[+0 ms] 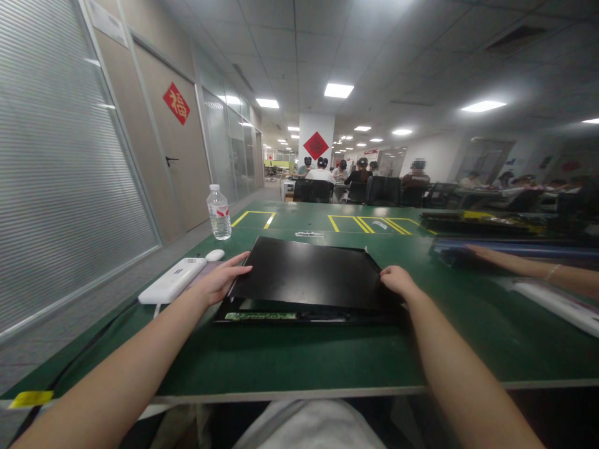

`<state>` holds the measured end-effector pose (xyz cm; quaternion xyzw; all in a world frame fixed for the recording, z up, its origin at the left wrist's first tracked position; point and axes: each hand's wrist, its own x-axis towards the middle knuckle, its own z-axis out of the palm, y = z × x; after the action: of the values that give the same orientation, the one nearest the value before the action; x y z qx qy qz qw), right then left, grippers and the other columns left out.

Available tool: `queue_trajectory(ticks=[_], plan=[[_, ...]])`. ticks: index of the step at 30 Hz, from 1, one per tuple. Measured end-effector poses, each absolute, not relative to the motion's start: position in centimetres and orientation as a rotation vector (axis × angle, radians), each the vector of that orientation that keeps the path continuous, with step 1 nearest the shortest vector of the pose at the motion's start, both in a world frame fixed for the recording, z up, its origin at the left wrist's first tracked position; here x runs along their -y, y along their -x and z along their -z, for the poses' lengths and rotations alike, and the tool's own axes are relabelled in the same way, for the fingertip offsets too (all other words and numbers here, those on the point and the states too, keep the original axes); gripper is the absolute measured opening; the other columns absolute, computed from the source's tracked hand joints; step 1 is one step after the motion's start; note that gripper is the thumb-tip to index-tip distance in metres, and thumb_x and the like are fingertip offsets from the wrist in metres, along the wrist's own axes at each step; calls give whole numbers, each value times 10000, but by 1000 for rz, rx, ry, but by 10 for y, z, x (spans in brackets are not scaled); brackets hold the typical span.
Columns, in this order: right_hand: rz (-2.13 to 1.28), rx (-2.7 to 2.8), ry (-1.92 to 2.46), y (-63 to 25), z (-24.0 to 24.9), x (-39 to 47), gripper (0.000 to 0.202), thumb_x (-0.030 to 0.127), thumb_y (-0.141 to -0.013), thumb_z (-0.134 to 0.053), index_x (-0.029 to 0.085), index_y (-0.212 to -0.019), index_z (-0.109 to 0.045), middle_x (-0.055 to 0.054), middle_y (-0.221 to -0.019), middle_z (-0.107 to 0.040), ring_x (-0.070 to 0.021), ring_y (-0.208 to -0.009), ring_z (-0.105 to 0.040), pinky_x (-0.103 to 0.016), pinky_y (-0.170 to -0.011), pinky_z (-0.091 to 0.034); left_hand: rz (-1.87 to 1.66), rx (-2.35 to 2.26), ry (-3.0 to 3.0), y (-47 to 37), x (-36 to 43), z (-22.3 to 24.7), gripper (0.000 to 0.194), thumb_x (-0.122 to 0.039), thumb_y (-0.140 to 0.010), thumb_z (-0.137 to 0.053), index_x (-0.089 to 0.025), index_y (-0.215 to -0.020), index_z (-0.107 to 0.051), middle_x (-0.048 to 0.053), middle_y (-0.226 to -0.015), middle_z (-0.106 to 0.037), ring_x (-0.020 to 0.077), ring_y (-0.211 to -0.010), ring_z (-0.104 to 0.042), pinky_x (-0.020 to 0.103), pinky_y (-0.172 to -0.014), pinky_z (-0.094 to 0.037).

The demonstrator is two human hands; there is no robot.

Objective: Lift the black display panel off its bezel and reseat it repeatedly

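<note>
My left hand [223,278] grips the left edge of a black flat panel [309,271], thumb on top. At the panel's right edge, my right hand [399,282] has its fingers closed on the rim. The panel is smooth and slightly glossy, and its near edge is raised above a shallow black frame [309,319] on the table. A green circuit board strip [260,316] shows in the gap along the frame's near side. The rest of the frame's inside is hidden under the panel.
On the green table [299,362], a white power strip [173,280], a white rounded object [214,255] and a water bottle [218,212] stand left. Yellow tape marks [369,224] lie beyond the panel. Another person's arm [524,263] reaches in at right, near dark stacked items [477,223].
</note>
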<state>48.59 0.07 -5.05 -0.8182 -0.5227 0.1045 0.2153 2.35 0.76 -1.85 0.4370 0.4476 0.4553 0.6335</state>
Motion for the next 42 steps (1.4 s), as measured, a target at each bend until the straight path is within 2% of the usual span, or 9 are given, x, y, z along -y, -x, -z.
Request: queue_trajectory(ticks=[5,11,17,23,29,33,36,39,42], plan=[[-297,1445,2264,-488,52,-1,241,106,-687,-614,182,-850,-774,-91,-909,-757,-221,-867,-698,-237,-692,-481,-1068,-1053,-1031,-29,-1,12,755,-141,-730,-724,-268,-1439,-500,86,-1242,-727,266,-1040,-729,342,-806,-619],[-307,1462,2275,-486,49,1,250,108,-699,-597,179,-861,-774,-102,-928,-753,-229,-882,-697,-257,-716,-485,-1085,-1088,-1120,-29,-1,13,682,-209,-757,-704,-261,-1416,-534,98,-1508,-517,303,-1261,-602,366,-902,-592],[-325,1468,2263,-485,48,2,230,107,-717,-592,168,-854,-767,-101,-922,-752,-225,-868,-691,-256,-709,-473,-1113,-1106,-1169,-28,-4,20,723,-184,-636,-816,-265,-1326,-615,105,-1513,-508,330,-1320,-542,377,-966,-560],[-317,1473,2255,-485,50,1,217,99,-719,-592,160,-838,-763,-107,-909,-747,-229,-874,-686,-258,-703,-458,-1140,-1124,-1293,-30,-5,25,835,-201,-636,-827,-241,-1416,-531,114,-1599,-353,295,-1435,-391,368,-1123,-411],[-338,1460,2233,-488,51,-2,210,78,-694,-593,155,-787,-764,-113,-845,-737,-243,-842,-684,-282,-714,-464,-1141,-1086,-1304,-31,-3,22,936,-255,-633,-841,-240,-1482,-448,105,-1610,-323,307,-1427,-400,384,-1125,-416],[-333,1371,2149,-494,55,-6,266,104,-704,-616,142,-920,-767,-122,-931,-744,-252,-889,-686,-305,-790,-484,-1204,-1044,-1359,-29,-11,28,998,-313,-585,-873,-259,-1486,-448,104,-1605,-332,326,-1445,-360,422,-1145,-383],[-303,1261,2075,-496,57,-8,311,186,-741,-647,143,-1031,-750,-135,-1024,-739,-261,-967,-679,-323,-854,-487,-1253,-995,-1436,-28,-14,31,1049,-385,-577,-873,-253,-1511,-415,120,-1604,-331,345,-1447,-350,447,-1144,-379],[-378,1196,2000,-496,58,-8,194,257,-754,-662,165,-892,-764,-120,-954,-749,-259,-950,-682,-334,-861,-492,-1268,-960,-1480,-29,-12,29,1050,-414,-603,-853,-267,-1531,-384,111,-1608,-324,346,-1444,-356,448,-1135,-393],[-491,1114,1873,-494,58,-7,127,289,-735,-681,176,-727,-739,-99,-837,-750,-248,-867,-686,-335,-809,-500,-1281,-962,-1490,-29,-9,26,994,-395,-616,-835,-273,-1512,-421,93,-1598,-359,345,-1436,-374,438,-1127,-410]])
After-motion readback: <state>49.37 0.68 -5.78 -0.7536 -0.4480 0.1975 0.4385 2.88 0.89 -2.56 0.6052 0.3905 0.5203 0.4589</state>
